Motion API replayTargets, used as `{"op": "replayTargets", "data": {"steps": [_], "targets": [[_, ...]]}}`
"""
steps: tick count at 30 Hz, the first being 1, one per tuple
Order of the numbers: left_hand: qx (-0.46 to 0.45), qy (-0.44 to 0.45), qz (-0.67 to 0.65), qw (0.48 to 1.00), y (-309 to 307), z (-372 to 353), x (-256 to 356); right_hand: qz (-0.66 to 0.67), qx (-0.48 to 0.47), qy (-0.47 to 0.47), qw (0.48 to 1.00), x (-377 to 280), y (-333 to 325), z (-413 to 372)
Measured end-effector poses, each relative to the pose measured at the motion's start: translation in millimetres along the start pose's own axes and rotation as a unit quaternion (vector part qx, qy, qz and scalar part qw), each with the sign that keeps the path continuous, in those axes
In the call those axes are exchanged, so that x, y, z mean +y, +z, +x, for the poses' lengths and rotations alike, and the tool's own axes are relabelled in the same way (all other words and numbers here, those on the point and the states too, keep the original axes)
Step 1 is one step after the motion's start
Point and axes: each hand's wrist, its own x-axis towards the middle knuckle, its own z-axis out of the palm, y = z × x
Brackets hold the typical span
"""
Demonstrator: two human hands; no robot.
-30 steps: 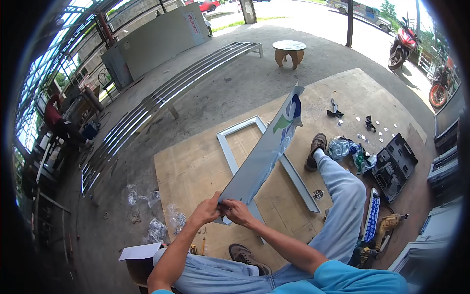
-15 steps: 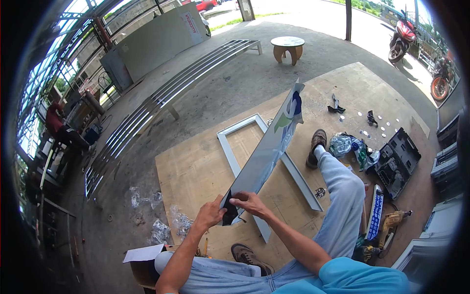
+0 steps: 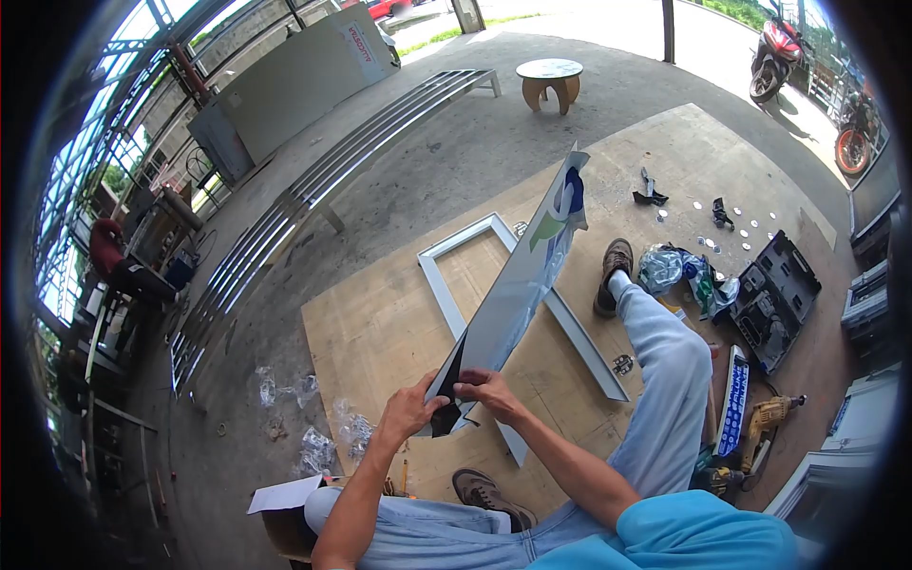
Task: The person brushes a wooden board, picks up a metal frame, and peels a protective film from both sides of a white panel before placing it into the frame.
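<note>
A long, narrow panel [image 3: 503, 294] faced with white printed film slants up from my hands, with a green and blue print near its far end. At its near end a dark strip [image 3: 454, 380] shows beside the white film. My left hand [image 3: 410, 408] is closed around the near left edge of the panel. Against the dark strip, the fingers of my right hand [image 3: 489, 391] are pinched on the film's edge; the fingertips are partly hidden. Beneath the panel, a white metal frame [image 3: 442, 290] lies on the plywood sheet [image 3: 370, 332].
To the right are an open black tool case [image 3: 774, 304], a yellow drill [image 3: 769, 418], and crumpled plastic bags [image 3: 665, 271]. Clear plastic scraps [image 3: 318, 446] lie at left. Beyond stand a slatted metal rack [image 3: 313, 185] and a round stool [image 3: 549, 85]. Another person [image 3: 119, 256] bends at far left.
The dark strip at the panel's near end now reaches farther up the panel. My right hand has shifted slightly to the right, while my left hand stays on the edge.
</note>
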Motion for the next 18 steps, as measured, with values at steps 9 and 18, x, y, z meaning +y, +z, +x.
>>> {"op": "replayTargets", "data": {"steps": [9, 18], "targets": [[0.020, -0.004, 0.015, 1.000, -2, 21, 15, -0.133, 0.078, -0.048, 0.987, -40, 19, 15], [0.020, -0.001, 0.012, 1.000, 5, 30, 11, 0.133, 0.037, 0.003, 0.990, -13, -13, 22]]}}
